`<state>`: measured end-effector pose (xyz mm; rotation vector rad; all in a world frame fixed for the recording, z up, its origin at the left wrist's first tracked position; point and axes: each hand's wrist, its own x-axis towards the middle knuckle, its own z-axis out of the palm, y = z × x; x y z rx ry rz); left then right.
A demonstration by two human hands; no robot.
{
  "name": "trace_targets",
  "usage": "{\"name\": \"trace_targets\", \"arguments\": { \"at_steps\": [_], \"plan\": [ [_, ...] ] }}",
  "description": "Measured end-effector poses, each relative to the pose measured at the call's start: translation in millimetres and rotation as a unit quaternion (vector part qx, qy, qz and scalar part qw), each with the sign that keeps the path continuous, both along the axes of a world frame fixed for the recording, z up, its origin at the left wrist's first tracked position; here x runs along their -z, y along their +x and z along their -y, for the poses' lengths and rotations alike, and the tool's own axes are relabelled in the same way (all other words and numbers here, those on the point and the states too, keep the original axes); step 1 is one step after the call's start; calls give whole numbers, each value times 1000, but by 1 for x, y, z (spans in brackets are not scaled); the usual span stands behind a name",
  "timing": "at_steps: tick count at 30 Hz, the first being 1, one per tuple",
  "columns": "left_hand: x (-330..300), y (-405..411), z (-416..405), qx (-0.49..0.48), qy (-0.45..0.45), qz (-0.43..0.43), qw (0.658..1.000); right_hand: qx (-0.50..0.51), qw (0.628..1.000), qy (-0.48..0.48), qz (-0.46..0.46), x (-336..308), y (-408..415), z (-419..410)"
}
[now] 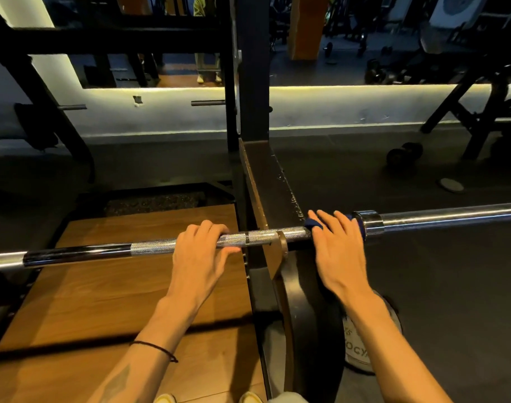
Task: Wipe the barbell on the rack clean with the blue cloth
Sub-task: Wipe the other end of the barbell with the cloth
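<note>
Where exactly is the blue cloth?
Follow the long steel barbell rightwards past the black rack upright. The blue cloth sits on the bar under the right hand, beside the shiny collar; it is the only blue thing there.

bare forearms, no sleeves; thin black cord bracelet (155,349) on left wrist; pale shoes (249,397) below.
</note>
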<state>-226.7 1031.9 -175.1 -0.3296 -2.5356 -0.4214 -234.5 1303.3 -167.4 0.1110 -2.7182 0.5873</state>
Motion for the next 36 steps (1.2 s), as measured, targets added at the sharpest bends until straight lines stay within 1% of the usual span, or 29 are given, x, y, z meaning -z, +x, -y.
{"name": "trace_targets", "arguments": {
  "at_steps": [2,5,6,8,10,11,14,16,18,21,23,25,26,31,34,36],
  "plan": [
    [2,-2,0,5,2,2,1000,-52,999,-9,1,-1,-6,22],
    [3,-6,1,4,-5,-1,1000,-152,985,-78,1,-3,-11,42],
    [3,-6,1,4,-10,-1,1000,-169,982,-81,4,-5,-10,42],
    [3,-6,3,8,-26,0,1000,-184,983,-25,8,-7,-9,28],
    [3,-7,6,14,-39,-9,999,-150,988,44,-11,-3,-10,3],
    [3,-8,6,16,-43,-12,999,-115,992,54,-17,-1,-9,-11],
    [1,-12,6,12,-54,-9,998,-34,999,0,-12,5,-5,-26],
    [0,-16,5,8,-52,2,999,-6,1000,-2,-15,9,-10,-13],
    [-4,-20,4,1,-39,21,999,-17,999,27,-23,13,-19,9],
    [-17,-27,2,-19,-26,70,997,-102,994,3,-29,18,-24,40],
    [-20,-29,1,-35,-33,95,994,-142,989,14,-39,14,-22,41],
    [-19,-26,0,-45,-40,96,994,-157,986,28,-40,6,-18,29],
    [-17,-24,-1,-49,-40,89,994,-149,987,29,-45,4,-15,21],
    [-11,-18,-6,-52,-63,27,996,-27,998,-11,-59,7,-9,-15],
    [-3,-9,-10,-59,-91,12,994,-35,995,-26,-85,4,-10,0],
    [3,-2,-12,-52,-91,10,994,-79,993,-36,-77,2,-11,22]
  ]
}}
